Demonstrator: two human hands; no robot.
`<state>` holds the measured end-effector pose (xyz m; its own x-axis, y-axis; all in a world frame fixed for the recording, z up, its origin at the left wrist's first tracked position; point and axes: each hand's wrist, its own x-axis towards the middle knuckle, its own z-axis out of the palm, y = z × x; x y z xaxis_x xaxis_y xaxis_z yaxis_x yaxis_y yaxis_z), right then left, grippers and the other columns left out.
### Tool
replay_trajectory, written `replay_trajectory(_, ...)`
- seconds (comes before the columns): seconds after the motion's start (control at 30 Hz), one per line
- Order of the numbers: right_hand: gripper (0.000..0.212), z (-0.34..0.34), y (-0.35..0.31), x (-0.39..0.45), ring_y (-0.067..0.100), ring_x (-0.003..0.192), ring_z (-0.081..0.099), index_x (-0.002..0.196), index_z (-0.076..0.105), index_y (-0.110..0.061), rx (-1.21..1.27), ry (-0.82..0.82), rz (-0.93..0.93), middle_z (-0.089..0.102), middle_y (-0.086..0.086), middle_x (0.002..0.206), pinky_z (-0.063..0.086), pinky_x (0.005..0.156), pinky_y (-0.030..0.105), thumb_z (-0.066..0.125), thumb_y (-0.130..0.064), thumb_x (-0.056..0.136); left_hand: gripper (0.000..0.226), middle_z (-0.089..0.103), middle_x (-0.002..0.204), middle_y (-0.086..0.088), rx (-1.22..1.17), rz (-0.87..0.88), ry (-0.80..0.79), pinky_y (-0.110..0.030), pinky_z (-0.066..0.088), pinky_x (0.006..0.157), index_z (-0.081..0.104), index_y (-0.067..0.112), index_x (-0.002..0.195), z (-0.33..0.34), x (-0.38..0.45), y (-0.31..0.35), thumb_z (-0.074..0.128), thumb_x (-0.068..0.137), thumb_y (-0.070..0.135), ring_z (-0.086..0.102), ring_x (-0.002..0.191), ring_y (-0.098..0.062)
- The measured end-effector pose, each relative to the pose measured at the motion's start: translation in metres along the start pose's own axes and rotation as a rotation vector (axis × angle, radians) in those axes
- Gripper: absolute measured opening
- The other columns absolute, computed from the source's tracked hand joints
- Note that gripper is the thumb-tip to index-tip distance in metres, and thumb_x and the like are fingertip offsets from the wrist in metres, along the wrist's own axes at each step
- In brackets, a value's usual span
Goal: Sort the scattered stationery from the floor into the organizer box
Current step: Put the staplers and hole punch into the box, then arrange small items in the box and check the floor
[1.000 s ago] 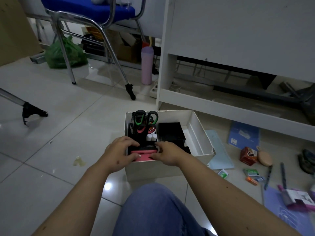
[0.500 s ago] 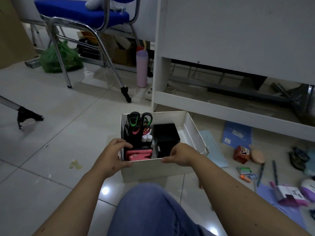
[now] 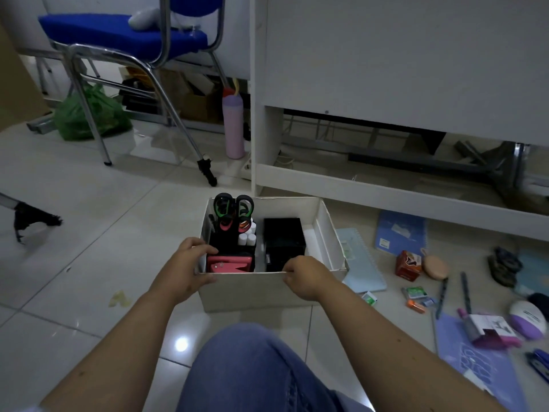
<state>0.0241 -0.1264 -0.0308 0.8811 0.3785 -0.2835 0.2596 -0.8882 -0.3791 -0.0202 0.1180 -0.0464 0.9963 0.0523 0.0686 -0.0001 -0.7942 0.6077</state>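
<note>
A white organizer box (image 3: 328, 230) stands on the tiled floor in front of my knee. Inside it are upright scissors (image 3: 233, 208) with green and red handles, small white bottles (image 3: 247, 237), a pink hole punch (image 3: 228, 264) and a black holder (image 3: 283, 242). My left hand (image 3: 187, 267) grips the box's near left corner, fingers curled over the rim. My right hand (image 3: 304, 278) grips the near rim further right. Scattered stationery lies on the floor to the right: a red small box (image 3: 409, 265), pens (image 3: 465, 289), green packets (image 3: 414, 292), a purple folder (image 3: 475, 361).
A blue chair (image 3: 118, 34) on metal legs stands at the back left, with a green bag (image 3: 89, 115) under it. A pink bottle (image 3: 233, 129) stands by a white desk (image 3: 401, 69). Blue notebooks (image 3: 399, 230) lie beside the box. My jeans-clad knee (image 3: 252, 373) is below.
Both hands came out from over the pink hole punch inside the box and now grip its near rim. The view has shifted, so the box sits lower and more central.
</note>
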Motion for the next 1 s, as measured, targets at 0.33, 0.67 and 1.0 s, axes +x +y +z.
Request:
replay_trajectory(0.33, 0.03, -0.019, 0.023, -0.029, 0.023, 0.115, 0.055, 0.117, 0.063, -0.009, 0.154, 0.186, -0.039, 0.062, 0.008, 0.123, 0.043, 0.095, 0.027, 0.05, -0.009, 0.091, 0.065, 0.03, 0.144, -0.003, 0.376, -0.042, -0.129, -0.045, 0.026, 0.11, 0.045, 0.029, 0.133, 0.006, 0.002, 0.043, 0.074, 0.075, 0.038, 0.018, 0.138, -0.024)
replay_trajectory(0.67, 0.026, -0.051, 0.092, -0.09, 0.023, 0.109, 0.058, 0.114, 0.065, -0.007, 0.164, 0.268, 0.093, 0.065, 0.009, 0.117, 0.043, 0.09, 0.027, 0.055, -0.011, 0.09, 0.062, 0.023, 0.146, -0.007, 0.487, 0.058, -0.273, -0.055, 0.02, 0.111, 0.039, 0.025, 0.134, 0.053, 0.011, 0.178, 0.063, 0.082, 0.046, 0.01, 0.139, -0.029)
replay_trajectory(1.0, 0.035, -0.064, 0.193, -0.172, 0.024, 0.114, 0.054, 0.123, 0.057, -0.007, 0.257, 0.42, 0.301, 0.059, 0.01, 0.126, 0.038, 0.091, 0.024, 0.059, -0.014, 0.088, 0.044, 0.039, 0.134, 0.005, 0.163, 0.434, -0.334, -0.048, 0.023, 0.111, 0.048, 0.031, 0.126, 0.168, -0.019, 0.307, 0.059, 0.085, 0.041, 0.025, 0.133, -0.017)
